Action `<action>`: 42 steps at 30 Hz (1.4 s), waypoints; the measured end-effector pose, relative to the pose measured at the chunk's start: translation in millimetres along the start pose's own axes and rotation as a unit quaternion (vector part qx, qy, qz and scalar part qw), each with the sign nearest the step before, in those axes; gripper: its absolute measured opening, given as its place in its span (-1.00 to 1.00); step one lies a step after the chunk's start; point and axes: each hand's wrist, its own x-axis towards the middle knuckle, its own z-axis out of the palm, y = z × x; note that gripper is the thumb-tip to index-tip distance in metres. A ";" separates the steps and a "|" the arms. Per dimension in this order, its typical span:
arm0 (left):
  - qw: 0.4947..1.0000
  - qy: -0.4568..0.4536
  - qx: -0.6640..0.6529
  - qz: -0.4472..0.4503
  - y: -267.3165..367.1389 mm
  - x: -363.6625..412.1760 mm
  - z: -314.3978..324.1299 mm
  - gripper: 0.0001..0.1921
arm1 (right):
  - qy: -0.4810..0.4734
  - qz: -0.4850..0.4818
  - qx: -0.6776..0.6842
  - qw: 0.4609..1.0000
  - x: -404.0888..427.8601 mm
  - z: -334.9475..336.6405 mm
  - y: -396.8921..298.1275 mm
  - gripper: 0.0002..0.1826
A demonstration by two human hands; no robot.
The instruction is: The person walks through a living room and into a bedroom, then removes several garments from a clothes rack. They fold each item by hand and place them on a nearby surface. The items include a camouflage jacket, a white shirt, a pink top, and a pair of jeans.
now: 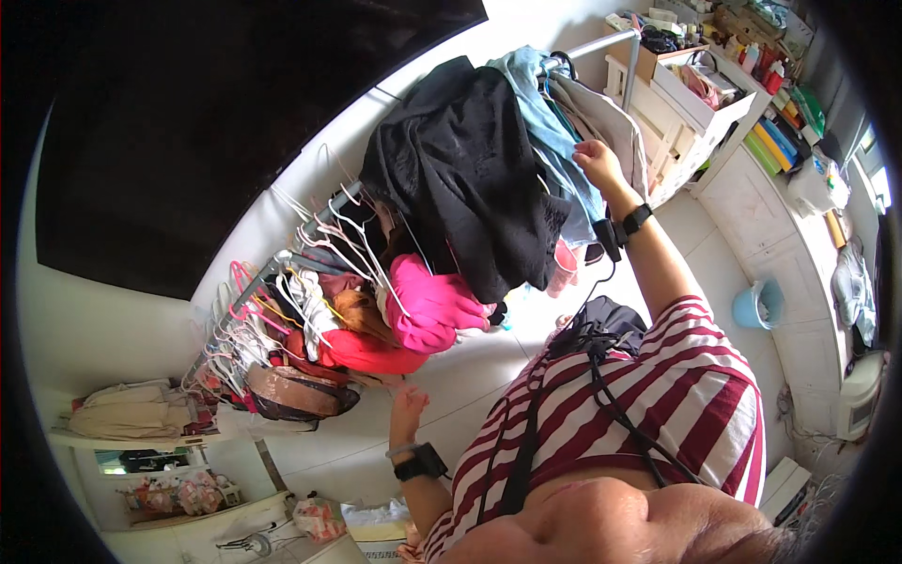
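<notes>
My right hand (pixel 597 163) is raised with curled fingers at the edge of a light-blue garment (pixel 539 120) on a metal clothes rack (pixel 599 44); whether it grips the cloth cannot be told. Beside that hangs a large black garment (pixel 458 162). Low on the left, my left hand (pixel 410 409) is blurred, its fingers loosely bent, with nothing visible in it. It is below a red garment (pixel 377 351) and a bright pink garment (pixel 430 303). White wire hangers (pixel 352 229) and pink hangers (pixel 243 289) crowd the rack's left part.
White cabinets (pixel 747 204) and a light-blue bin (pixel 754 309) stand on the right. An open white drawer box (pixel 705 84) holds small items at the upper right. At the lower left, folded cloth (pixel 130 412) lies on a shelf. A black cable runs from the right wrist's device.
</notes>
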 end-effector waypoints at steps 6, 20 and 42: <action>0.982 0.107 -0.082 -0.132 49.1 -42.1 24.4 -0.61 | -0.007 -0.138 -0.168 0.976 30.4 31.7 -37.9 -0.23; 0.981 -0.111 0.020 0.159 253.5 50.2 117.8 -0.68 | -0.233 -0.124 0.580 0.770 113.0 -43.6 -120.3 -0.57; 0.828 -0.218 0.143 0.497 419.2 131.7 240.0 -0.71 | -0.470 -0.008 0.448 0.761 18.5 -64.5 -10.5 0.02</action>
